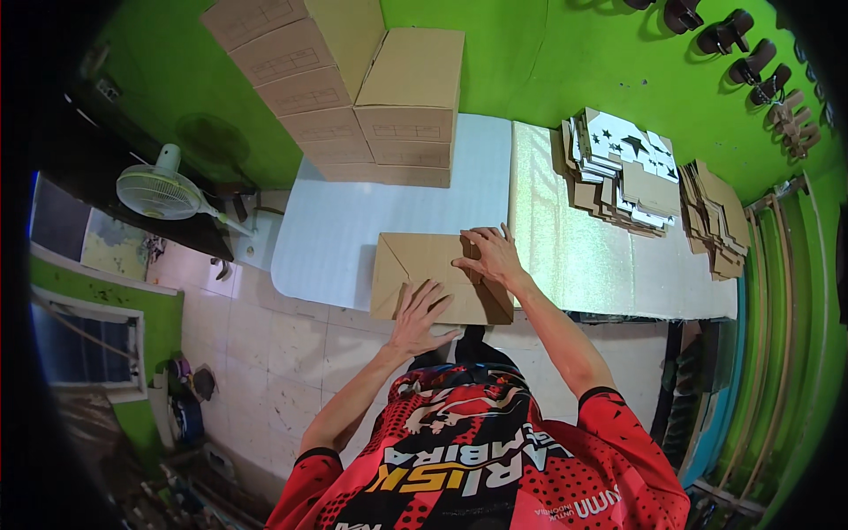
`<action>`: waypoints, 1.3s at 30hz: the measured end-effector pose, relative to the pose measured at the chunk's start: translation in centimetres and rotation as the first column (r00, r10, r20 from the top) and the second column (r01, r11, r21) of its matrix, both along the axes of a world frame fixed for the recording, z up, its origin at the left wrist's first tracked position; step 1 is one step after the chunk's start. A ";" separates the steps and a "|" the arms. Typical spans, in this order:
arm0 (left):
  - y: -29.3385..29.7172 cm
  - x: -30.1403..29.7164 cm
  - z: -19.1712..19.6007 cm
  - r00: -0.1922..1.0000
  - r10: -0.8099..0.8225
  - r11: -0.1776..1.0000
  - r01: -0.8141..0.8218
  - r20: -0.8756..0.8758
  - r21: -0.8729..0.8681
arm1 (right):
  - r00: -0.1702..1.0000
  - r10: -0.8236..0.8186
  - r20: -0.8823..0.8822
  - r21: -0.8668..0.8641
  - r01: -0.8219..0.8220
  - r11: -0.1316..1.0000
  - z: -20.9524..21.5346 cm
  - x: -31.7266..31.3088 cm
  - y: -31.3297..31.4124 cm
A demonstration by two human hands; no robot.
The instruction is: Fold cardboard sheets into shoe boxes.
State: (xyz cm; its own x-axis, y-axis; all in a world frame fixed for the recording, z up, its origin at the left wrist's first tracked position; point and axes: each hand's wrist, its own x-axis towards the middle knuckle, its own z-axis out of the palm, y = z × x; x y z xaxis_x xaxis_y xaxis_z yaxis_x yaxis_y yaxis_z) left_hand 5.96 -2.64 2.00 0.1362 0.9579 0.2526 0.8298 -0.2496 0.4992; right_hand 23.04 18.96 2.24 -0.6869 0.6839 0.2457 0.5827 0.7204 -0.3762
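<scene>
Cardboard box (424, 269) lies closed under left hand (422, 311) and right hand (491, 256).

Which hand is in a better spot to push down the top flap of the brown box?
Probably the right hand. It already lies on the upper flap of the cardboard box, fingers spread along its top edge. The left hand rests lower, by the near edge.

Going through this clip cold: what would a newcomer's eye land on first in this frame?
Most likely the flat brown cardboard box at the near edge of the white table, with both hands pressed on it: the left hand on its near side, the right hand on its far right part. Next, the tall stack of closed cartons at the table's far end against the bright green wall, and the piles of flat cardboard sheets to the right.
</scene>
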 end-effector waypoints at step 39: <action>4.4 0.2 0.4 0.994 -0.098 0.973 0.085 -0.052 -0.215 | 0.988 -0.106 -0.114 -0.164 0.086 0.983 -0.3 1.2 -0.3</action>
State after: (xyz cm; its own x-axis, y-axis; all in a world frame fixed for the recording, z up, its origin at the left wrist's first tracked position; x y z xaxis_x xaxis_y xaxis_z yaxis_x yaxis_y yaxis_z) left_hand 6.18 1.72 2.38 0.2349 0.9715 0.0335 0.8393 -0.2200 0.4972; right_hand 24.27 18.61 1.93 -0.5874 0.7823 0.2072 0.5890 0.5889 -0.5534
